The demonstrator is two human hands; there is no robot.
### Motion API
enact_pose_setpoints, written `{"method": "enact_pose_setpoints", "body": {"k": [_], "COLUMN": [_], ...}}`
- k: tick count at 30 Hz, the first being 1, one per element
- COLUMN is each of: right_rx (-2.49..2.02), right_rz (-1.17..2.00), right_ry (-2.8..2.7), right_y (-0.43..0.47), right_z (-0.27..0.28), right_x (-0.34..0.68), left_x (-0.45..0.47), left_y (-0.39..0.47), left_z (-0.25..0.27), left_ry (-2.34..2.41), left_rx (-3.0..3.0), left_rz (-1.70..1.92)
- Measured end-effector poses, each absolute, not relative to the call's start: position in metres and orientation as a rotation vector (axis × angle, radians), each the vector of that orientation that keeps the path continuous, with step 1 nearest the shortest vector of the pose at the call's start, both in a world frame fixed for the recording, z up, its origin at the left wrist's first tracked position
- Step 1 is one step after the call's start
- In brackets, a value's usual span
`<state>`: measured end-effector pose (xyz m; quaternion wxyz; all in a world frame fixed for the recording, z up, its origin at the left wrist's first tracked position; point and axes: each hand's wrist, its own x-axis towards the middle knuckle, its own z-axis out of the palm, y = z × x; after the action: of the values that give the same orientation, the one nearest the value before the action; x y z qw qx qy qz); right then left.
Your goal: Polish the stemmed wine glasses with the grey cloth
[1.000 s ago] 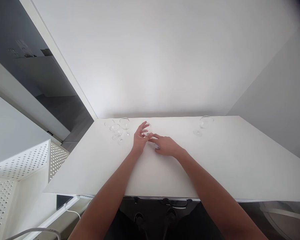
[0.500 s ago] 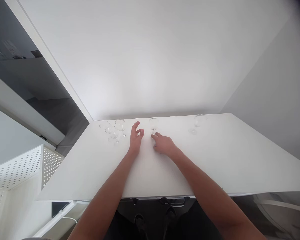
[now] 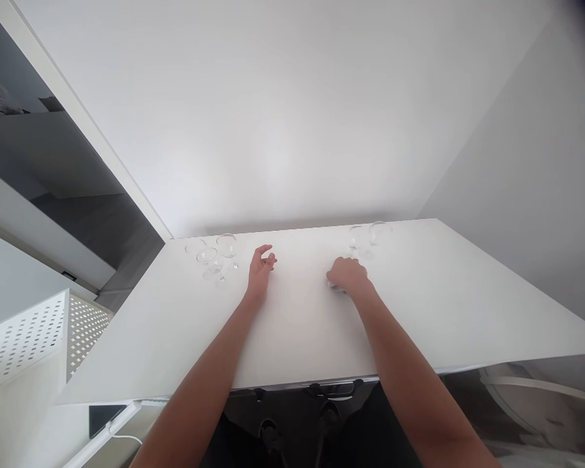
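My right hand [image 3: 348, 274] is closed around the lower part of a clear stemmed glass [image 3: 356, 238]. The bowl of this glass rises beyond my fingers, and the stem is mostly hidden by them. Just right of it stands another stemmed glass [image 3: 379, 233]. My left hand [image 3: 262, 272] rests near the table's middle, palm inward, fingers bent but apart, holding nothing. To its left stand several clear stemmed glasses, the nearest being a glass [image 3: 227, 246] at the back and a glass [image 3: 207, 256] in front of it.
The white table [image 3: 292, 338] meets a white wall [image 3: 283, 130] at its far edge. At lower left are a perforated white panel [image 3: 24, 328] and a white cable [image 3: 129, 438]. A dark doorway [image 3: 73, 221] opens beyond the table's left side.
My right hand has moved right along the table with the stemmed glass, bringing it beside the other one. My left hand has hardly moved. The view has shifted slightly.
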<state>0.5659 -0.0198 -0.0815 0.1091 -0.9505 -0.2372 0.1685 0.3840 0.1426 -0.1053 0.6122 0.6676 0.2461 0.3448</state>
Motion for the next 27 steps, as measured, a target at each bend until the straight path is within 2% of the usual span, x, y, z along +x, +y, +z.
{"method": "enact_pose_setpoints", "body": {"k": [10,27], "right_rx": [-2.989,-2.955], "right_rz": [0.450,0.304], "right_ry": [-0.528,-0.498], "right_y": [-0.090,-0.105], "right_z": [-0.092,-0.100], "right_x": [0.567,0.573], "left_x": [0.387,0.386], "left_y": [0.142,0.140], "left_z": [-0.108,-0.104], "left_ry": [0.535,0.521], "left_rx": [1.543,1.547], "left_rz": [0.744,0.759]}}
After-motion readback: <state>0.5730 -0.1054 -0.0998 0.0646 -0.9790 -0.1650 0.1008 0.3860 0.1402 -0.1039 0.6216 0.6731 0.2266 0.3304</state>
